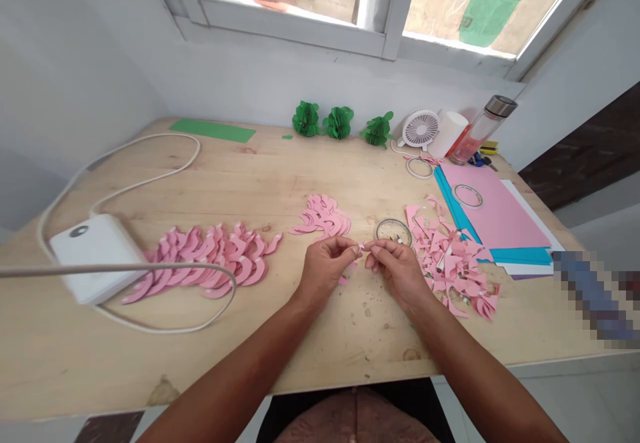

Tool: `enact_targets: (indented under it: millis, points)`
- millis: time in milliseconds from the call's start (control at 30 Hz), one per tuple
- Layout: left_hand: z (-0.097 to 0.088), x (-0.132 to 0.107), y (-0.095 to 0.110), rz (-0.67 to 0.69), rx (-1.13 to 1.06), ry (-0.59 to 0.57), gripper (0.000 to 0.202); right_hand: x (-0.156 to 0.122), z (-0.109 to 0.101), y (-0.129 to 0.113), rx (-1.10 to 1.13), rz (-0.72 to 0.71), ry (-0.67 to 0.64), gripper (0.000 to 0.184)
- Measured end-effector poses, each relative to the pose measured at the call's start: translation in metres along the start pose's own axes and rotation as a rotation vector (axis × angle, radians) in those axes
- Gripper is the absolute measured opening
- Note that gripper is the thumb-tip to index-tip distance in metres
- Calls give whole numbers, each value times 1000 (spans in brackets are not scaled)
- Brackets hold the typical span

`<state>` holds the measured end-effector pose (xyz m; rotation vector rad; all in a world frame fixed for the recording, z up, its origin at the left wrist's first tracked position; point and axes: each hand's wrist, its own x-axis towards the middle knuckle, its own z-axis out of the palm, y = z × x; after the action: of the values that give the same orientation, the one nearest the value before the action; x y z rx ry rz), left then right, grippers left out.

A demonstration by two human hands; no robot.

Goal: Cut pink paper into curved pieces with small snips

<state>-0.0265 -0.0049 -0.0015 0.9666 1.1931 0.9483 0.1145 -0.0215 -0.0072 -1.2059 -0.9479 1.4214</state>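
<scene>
a: hands first. together or apart?

b: nearly together, just right of the frame's middle. pinching a small pale piece point(361, 248) between thumb and finger of the left hand point(327, 261), and gripping at its right side with the right hand point(397, 271).

a: anything underneath?

b: a bit of pink paper point(344, 281) just below the left hand. cannot tell if held or lying loose on the tabletop point(270, 170).

a: and close by?

b: just above the left hand, a small pile of curved pink cutouts point(325, 215). just beside the right hand, a tape ring point(379, 230), then a messy heap of pink scraps point(457, 263).

a: left of the frame?

b: overlapping pink curved pieces point(220, 250). next to those, a white boxy device point(100, 246), with a pale cable point(175, 266) passing across it.

a: and farther up?

b: upper left, a green paper strip point(213, 130). top center, three ruffled green clusters point(339, 123). upper right, a small white fan point(421, 128), a white cylinder point(450, 133) and a clear bottle point(480, 133) with a metal cap.

a: below the bottle?

b: stacked sheets, pink point(500, 213) over blue point(520, 256), plus another ring point(456, 193) flat on the pink.
</scene>
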Motion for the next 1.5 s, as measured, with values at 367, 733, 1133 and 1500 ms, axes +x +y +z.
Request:
enact_targets:
  millis: [367, 733, 1133, 1500]
  points:
    - [1, 1, 5, -4, -108, -51, 14, 1, -1, 0, -131, -63, 37, 15]
    - [3, -1, 6, -8, -100, -136, 15, 1, -2, 0, -250, -110, -22, 22]
    - [1, 3, 0, -57, -50, -167, 21, 2, -7, -3, -301, -171, 92, 21]
    - [-1, 5, -2, -49, -69, -156, 24, 11, -48, -26, -534, -403, 610, 29]
